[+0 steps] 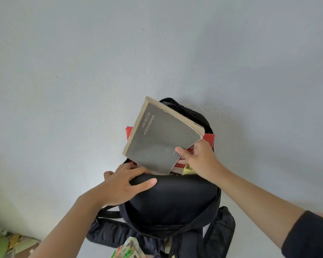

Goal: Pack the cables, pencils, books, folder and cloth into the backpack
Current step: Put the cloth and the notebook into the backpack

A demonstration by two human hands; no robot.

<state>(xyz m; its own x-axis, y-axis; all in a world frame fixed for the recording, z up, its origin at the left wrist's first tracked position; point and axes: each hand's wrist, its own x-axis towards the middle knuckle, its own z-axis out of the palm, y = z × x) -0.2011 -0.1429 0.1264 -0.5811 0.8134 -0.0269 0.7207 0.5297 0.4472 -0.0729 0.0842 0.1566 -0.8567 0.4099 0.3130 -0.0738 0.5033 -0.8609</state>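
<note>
A black backpack [172, 200] stands open at the lower middle, against a pale wall. My left hand [122, 185] grips the near rim of its opening and holds it apart. My right hand [197, 157] pinches the lower right corner of a grey book [160, 138] with yellowed page edges, tilted over the opening with its bottom corner dipping inside. Behind the book a red folder [209, 139] sticks up out of the bag. A yellow cloth [187, 170] peeks out just under my right hand. Cables and pencils are not visible.
The backpack's padded straps [108, 233] lie on the white surface toward me. A green and orange printed packet [129, 248] sits at the bottom edge. Green and tan objects [6, 243] fill the lower left corner. The plain wall [157, 53] takes up the upper view.
</note>
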